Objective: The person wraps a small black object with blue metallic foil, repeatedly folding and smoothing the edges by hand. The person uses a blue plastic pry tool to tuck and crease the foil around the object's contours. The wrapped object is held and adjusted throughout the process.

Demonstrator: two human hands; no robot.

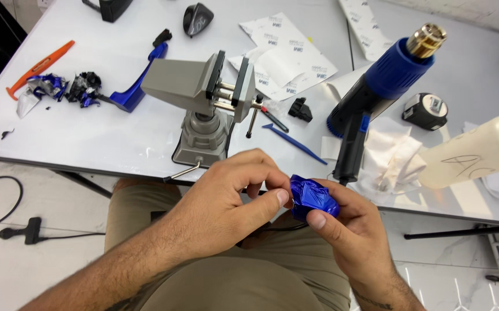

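A crumpled ball of shiny blue film (312, 197) sits between both hands, over my lap just off the table's front edge. My right hand (356, 227) cups it from below and the right, thumb pressed on its lower side. My left hand (226, 198) pinches its left side with thumb and curled fingers.
A grey table vise (206, 95) stands on the white table (88, 132) just beyond my hands. To the right stands a blue heat gun (376, 86), with a white cloth (390, 158), a tape measure (425, 110) and a pale plastic bottle (479, 152). Blue film scraps (59, 87) and an orange tool (39, 66) lie far left.
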